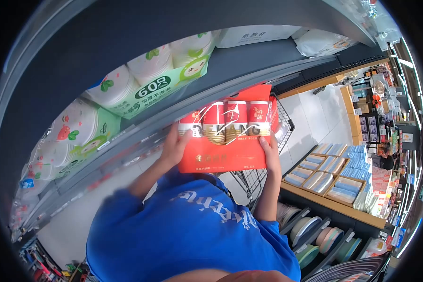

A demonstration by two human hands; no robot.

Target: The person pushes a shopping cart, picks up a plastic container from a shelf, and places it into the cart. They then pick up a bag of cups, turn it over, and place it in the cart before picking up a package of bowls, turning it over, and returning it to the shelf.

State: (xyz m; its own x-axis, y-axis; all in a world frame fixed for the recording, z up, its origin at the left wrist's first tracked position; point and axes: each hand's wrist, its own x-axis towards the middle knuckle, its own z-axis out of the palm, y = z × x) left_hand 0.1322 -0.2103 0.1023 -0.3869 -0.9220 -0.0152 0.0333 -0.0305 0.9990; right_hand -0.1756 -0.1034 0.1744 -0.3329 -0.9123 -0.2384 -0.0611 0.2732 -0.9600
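Note:
A red pack of paper cups [225, 157], with red and gold cups showing through clear wrap, is held up in front of the blue shirt. My left hand [174, 143] grips its left side, with the thumb on the front. On the right side my right hand [270, 152] holds the same pack, thumb on the front and the other fingers mostly hidden behind it. Above and to the left, green-labelled packs of white cups [162, 84] stand on a dark shelf [249, 58].
Behind the pack is a wire shopping cart [249, 181]. At the right, a display [331, 169] holds blue and white packs in wooden-edged compartments, with bowls and plates [305, 230] racked below. A white pack [256, 35] lies on the upper shelf.

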